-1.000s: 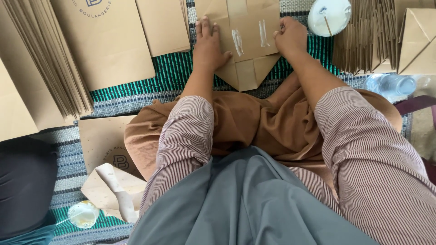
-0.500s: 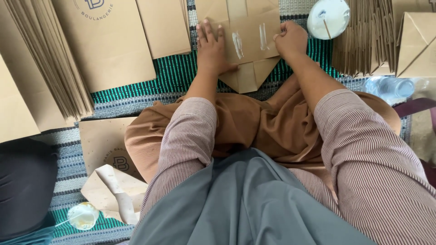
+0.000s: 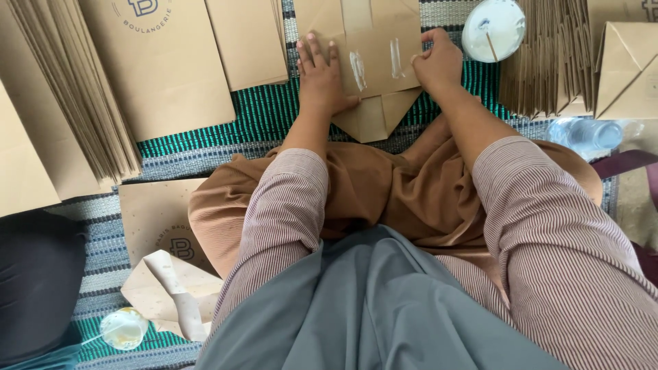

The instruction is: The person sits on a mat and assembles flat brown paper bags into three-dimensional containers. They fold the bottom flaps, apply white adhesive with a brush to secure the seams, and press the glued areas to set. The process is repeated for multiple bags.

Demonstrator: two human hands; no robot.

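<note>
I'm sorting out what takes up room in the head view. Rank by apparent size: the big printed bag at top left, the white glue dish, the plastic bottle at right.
1. Printed bag, by far the largest.
2 and 3. Glue dish and bottle look alike; the bottle is partly hidden, so no ranking.

Matt brown kraft paper, smooth and creased at the folds, in the unfinished bag [image 3: 373, 65] under both hands; two wet, glossy white glue streaks [image 3: 375, 65] across its flap. Same dull kraft in the ribbed stacks of bags [image 3: 62, 89] along the mat's left edge. Coarse woven mat [image 3: 240, 120], striped, rough to look at. Glossy white plastic cup [image 3: 495, 27]. Clear, shiny plastic bottle [image 3: 586, 133]. Soft, finely striped cloth sleeves [image 3: 548, 226].
</note>
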